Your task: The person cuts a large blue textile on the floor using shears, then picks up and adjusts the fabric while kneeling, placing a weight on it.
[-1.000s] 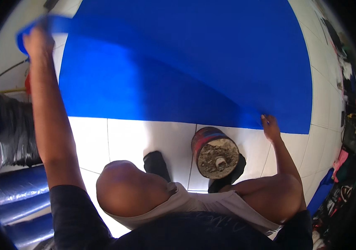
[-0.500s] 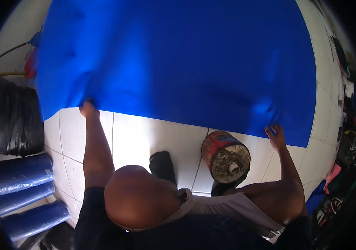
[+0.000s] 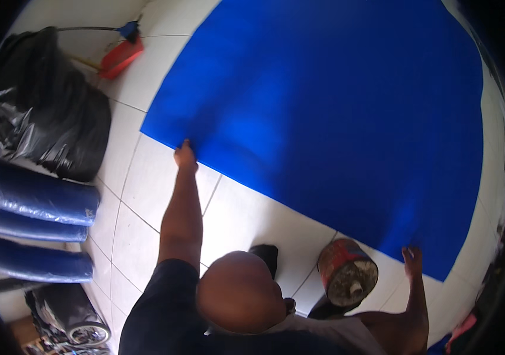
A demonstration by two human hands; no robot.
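A large, smooth blue sheet (image 3: 335, 118) spreads over the floor in front of me, its near edge running slantwise from left to lower right. My left hand (image 3: 186, 157) is closed on that edge close to the left corner, arm stretched out. Near the right corner, my right hand (image 3: 412, 261) pinches the same edge with bent fingers. Parts of the fingers of both hands are hidden or small. Soft ripples run up the sheet from each hand.
A worn red can (image 3: 347, 272) with a rough grey filling stands between my feet. Along the left lie black plastic-wrapped bundles (image 3: 45, 112) and blue rolls (image 3: 34, 195) in clear wrap. A red dustpan (image 3: 121, 58) lies farther back on white floor tiles (image 3: 137, 177).
The view has turned, so the sheet, can and both hands sit farther right and lower at the right. The sheet's left side lies flatter. Both hands remain at its near edge.
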